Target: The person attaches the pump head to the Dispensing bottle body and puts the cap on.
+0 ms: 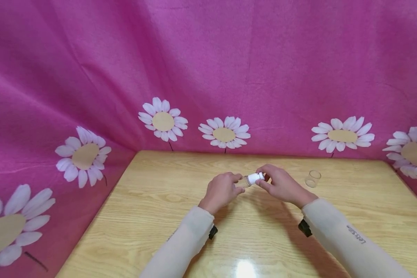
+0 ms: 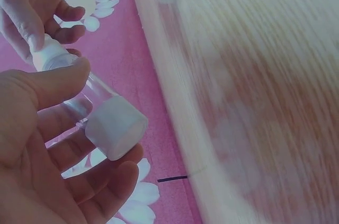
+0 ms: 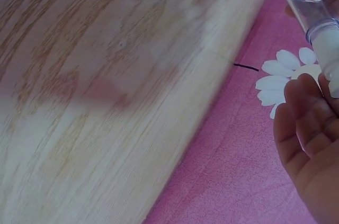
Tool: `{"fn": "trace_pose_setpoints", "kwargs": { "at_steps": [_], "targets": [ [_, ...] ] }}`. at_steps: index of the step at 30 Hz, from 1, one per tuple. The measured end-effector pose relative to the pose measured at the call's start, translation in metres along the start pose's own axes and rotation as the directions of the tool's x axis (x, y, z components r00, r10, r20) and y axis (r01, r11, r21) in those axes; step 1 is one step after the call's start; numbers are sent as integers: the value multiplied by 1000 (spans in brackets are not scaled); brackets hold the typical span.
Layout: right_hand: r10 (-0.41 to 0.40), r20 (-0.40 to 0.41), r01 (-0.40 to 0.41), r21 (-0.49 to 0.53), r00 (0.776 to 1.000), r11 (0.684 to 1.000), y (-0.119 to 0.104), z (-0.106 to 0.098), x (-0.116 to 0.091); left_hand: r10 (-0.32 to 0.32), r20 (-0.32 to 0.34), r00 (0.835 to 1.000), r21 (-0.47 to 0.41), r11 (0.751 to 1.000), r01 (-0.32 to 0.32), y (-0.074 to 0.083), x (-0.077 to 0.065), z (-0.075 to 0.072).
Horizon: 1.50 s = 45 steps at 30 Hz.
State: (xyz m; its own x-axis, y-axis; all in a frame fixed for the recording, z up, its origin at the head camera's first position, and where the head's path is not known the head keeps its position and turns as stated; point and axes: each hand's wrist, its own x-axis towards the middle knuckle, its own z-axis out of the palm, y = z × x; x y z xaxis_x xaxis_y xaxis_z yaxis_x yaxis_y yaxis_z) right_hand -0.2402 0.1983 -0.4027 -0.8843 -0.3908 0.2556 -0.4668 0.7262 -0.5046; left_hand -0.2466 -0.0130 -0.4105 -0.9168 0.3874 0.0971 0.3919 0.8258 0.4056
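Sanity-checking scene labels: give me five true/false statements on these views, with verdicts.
1. The left hand and right hand both hold the bottle. True.
2. The bottle stands upright. False: it is held tilted.
3. A clear piece rests on the table. True.
4. That piece lies left of both hands. False: in the head view it is to their right.
5. The backdrop is plain. False: the pink cloth bears white flowers.

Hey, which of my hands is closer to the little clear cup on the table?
Right. Your right hand is left of the clear cup, gripping one end of the bottle; your left hand holds the bottle farther left.
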Motion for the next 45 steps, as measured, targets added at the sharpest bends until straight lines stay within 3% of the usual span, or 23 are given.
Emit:
{"fn": "trace_pose_setpoints", "kwargs": {
  "at_steps": [11, 21, 38, 45],
  "targets": [
    [134, 86, -135, 8, 987, 991, -2, -9, -2, -14, 11, 1000, -4, 1000, 14, -1, 1, 2],
    [-12, -7, 12, 25, 1000, 1000, 3, -5, -1, 4, 1, 1000, 0, 1000, -4, -2, 1, 3],
    [-4, 23, 3, 30, 1000, 1000, 4, -1, 1, -7, 20, 1000, -1, 1000, 7, -4, 2, 4],
    [-20, 14, 19, 28, 1000, 999, 3, -1, 1, 7, 5, 1000, 38, 999, -7, -5, 0, 4]
  ]
}}
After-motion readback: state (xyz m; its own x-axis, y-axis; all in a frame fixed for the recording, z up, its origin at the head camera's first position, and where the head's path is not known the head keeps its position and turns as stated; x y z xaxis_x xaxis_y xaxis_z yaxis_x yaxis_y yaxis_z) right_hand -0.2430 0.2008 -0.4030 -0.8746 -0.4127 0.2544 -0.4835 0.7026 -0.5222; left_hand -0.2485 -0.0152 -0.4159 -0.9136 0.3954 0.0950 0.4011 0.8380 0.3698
